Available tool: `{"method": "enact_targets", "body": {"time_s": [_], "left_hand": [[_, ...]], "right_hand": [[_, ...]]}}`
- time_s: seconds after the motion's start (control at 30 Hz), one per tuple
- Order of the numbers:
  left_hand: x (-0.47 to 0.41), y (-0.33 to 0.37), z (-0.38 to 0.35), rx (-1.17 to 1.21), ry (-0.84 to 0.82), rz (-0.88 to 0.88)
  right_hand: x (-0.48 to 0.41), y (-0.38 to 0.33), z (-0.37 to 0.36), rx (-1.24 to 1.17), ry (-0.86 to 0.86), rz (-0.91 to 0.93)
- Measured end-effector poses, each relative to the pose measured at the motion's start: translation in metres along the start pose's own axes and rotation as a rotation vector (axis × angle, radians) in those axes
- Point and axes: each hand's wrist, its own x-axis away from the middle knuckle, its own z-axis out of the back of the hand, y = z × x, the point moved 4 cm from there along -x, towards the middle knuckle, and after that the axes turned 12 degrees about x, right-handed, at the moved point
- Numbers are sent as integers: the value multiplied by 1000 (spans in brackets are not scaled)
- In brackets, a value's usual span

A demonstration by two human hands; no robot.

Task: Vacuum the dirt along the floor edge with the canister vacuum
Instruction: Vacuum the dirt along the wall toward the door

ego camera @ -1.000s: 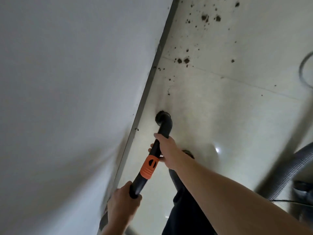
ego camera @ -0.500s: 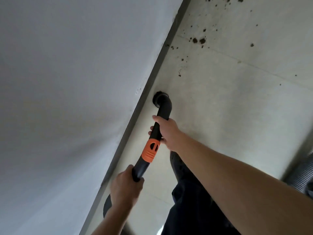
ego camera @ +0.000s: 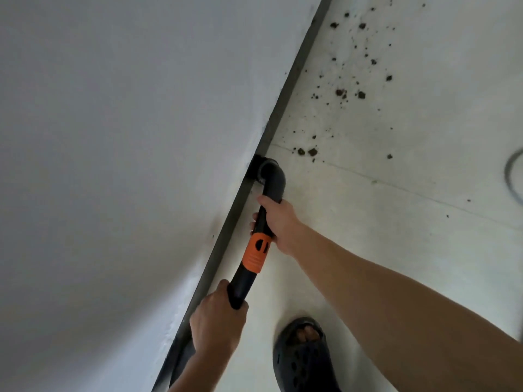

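I see both hands on the black vacuum wand (ego camera: pixel 264 222). My right hand (ego camera: pixel 278 224) has its grip wrapped around the wand just above the orange collar (ego camera: pixel 256 254), and my left hand (ego camera: pixel 216 325) has its grip clenched around the lower end, nearer to me. The wand's curved nozzle (ego camera: pixel 271 178) sits against the dark baseboard (ego camera: pixel 294 77) where the white wall (ego camera: pixel 127 137) meets the pale tiled floor (ego camera: pixel 396 236). Crumbs of dirt (ego camera: pixel 307 151) lie just beyond the nozzle, with more scattered farther along the edge. My foot in a dark clog (ego camera: pixel 302 357) stands on the floor near the left hand. A grey cord (ego camera: pixel 509 176) curves at the right edge.
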Motion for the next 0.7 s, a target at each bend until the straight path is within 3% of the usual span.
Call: {"method": "enact_targets", "body": {"time_s": [0.3,0.53,0.7], "left_hand": [[-64,55,5,42,11,-220],[-24,25,3,-90,-16,-232],[-13,56,-14,-245,-101,-356]], "right_hand": [[-42,-74,13,-2,82,184],[-23,-8,18,-183,67,129],[4,1,71,-329,267,153]]}}
